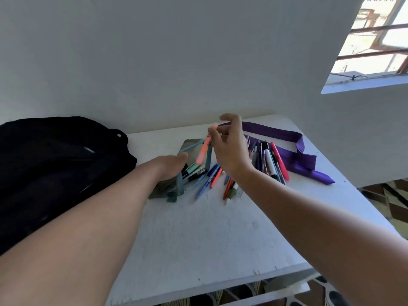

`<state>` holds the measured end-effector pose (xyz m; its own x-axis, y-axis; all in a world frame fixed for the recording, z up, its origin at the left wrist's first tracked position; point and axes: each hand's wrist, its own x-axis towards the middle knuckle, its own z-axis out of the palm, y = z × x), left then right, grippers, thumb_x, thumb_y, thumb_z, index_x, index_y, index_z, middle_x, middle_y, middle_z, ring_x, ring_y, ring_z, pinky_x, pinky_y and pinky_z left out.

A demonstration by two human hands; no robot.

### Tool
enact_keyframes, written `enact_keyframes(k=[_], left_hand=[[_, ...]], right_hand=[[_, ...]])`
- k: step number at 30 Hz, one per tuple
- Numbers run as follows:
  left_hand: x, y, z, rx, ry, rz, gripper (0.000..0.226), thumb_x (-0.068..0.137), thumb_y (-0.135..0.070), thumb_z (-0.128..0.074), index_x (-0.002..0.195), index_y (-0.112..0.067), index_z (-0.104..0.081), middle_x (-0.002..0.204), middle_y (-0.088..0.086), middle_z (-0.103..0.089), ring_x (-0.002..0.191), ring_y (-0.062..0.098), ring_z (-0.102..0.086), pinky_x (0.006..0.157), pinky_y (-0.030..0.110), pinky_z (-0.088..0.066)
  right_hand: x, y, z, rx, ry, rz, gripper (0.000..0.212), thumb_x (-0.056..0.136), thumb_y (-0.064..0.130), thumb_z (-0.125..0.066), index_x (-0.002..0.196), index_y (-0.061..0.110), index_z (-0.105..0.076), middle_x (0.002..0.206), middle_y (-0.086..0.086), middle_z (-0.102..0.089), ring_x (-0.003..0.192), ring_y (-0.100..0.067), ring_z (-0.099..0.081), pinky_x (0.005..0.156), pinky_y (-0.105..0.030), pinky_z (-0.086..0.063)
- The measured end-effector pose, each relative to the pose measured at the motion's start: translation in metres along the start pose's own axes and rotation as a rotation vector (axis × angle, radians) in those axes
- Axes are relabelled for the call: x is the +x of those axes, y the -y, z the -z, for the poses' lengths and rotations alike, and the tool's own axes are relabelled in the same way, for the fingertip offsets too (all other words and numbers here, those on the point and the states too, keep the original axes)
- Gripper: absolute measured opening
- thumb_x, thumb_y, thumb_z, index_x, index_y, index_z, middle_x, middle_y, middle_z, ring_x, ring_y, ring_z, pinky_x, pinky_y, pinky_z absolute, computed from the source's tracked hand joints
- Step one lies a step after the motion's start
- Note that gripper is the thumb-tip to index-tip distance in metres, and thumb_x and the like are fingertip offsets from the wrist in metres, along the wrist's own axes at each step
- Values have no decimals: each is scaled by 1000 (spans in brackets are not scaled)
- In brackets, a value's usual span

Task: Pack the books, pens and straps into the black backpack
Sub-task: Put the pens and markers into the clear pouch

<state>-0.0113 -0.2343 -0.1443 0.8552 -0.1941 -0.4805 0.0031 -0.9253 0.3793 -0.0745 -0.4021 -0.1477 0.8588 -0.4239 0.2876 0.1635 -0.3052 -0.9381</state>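
Note:
My right hand [229,149] pinches the top of an orange highlighter [204,151], which hangs tip-down over the open mouth of a grey-green pencil pouch [189,146]. The pouch's near edge is gripped by my left hand [172,166], holding it open; a green marker and dark pens lie inside. A pile of loose pens [270,161] is spread on the white table [209,235] to the right of the pouch. Purple straps [293,151] lie behind and to the right of the pens. The black backpack [55,171] sits at the table's left end. No books are visible.
A white wall rises directly behind the table. A barred window [373,40] is at the upper right. The table's front edge [220,286] and right edge drop to a patterned tiled floor [388,202].

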Motion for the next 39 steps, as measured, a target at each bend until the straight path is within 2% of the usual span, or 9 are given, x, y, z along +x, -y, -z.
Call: enact_keyframes(k=[6, 8, 9, 11, 14, 18, 22, 28, 39], left_hand=[[14, 9, -3, -31, -4, 28, 85, 98, -64, -7, 147, -11, -51, 155, 22, -43, 142, 34, -40, 114, 43, -31], [19, 13, -5, -56, -10, 24, 83, 91, -69, -6, 100, -16, -69, 111, 22, -65, 122, 35, -57, 108, 43, -40], [22, 14, -7, -62, -39, 21, 72, 91, -68, -6, 78, -21, -59, 86, 12, -60, 106, 32, -60, 102, 41, -42], [22, 10, -8, -78, -71, 23, 58, 98, -63, -7, 67, -26, -39, 62, 0, -43, 74, 20, -48, 92, 37, -37], [19, 7, -3, -49, -63, 58, 58, 100, -63, -7, 65, -26, -34, 24, -6, -35, 61, 12, -32, 87, 36, -33], [19, 7, -3, 57, 16, 42, 84, 99, -61, -5, 57, -11, -59, 47, 8, -61, 66, 28, -60, 87, 37, -47], [22, 7, -3, 153, 75, 25, 92, 92, -61, 0, 37, -10, -54, 54, 15, -63, 65, 26, -62, 93, 34, -50], [17, 10, -6, 159, 36, -18, 92, 96, -57, 1, 38, -9, -52, 52, 13, -60, 67, 24, -62, 90, 33, -48], [15, 11, -10, 106, -16, -41, 80, 97, -54, -12, 39, -11, -48, 45, 9, -56, 63, 26, -58, 84, 37, -49]], right_hand=[[-11, -18, -38, 152, -9, -435, 13, 100, 27, -70, 105, 22, -58, 98, -6, -74, 86, -20, -76, 80, -42, -66], [-10, -27, -42, -140, 216, -358, 12, 99, 32, -71, 106, 23, -70, 99, -2, -75, 89, -19, -73, 81, -38, -64], [-8, -30, -42, -290, 321, -274, 15, 99, 33, -71, 109, 22, -76, 103, 1, -76, 92, -17, -71, 81, -34, -61], [-2, -32, -38, -423, 405, -140, 21, 101, 29, -69, 118, 20, -77, 110, 4, -75, 94, -10, -67, 77, -22, -52], [9, -28, -21, -426, 407, -91, 17, 98, 25, -72, 114, 21, -76, 100, 8, -70, 84, -5, -62, 66, -14, -42], [17, -23, 10, -534, 570, -42, 5, 91, 21, -79, 95, 22, -77, 85, 12, -69, 75, -2, -63, 66, -17, -45], [17, -18, 30, -802, 813, 80, 19, 88, 14, -77, 101, 27, -80, 94, 18, -71, 82, 6, -63, 73, -15, -47], [8, -24, 37, -1096, 826, 274, 28, 95, 26, -69, 120, 38, -72, 116, 9, -60, 113, -17, -55, 95, -38, -51], [-4, -22, 34, -1234, 870, 609, 25, 103, 32, -61, 128, 37, -62, 134, 4, -53, 128, -21, -47, 116, -45, -34]])
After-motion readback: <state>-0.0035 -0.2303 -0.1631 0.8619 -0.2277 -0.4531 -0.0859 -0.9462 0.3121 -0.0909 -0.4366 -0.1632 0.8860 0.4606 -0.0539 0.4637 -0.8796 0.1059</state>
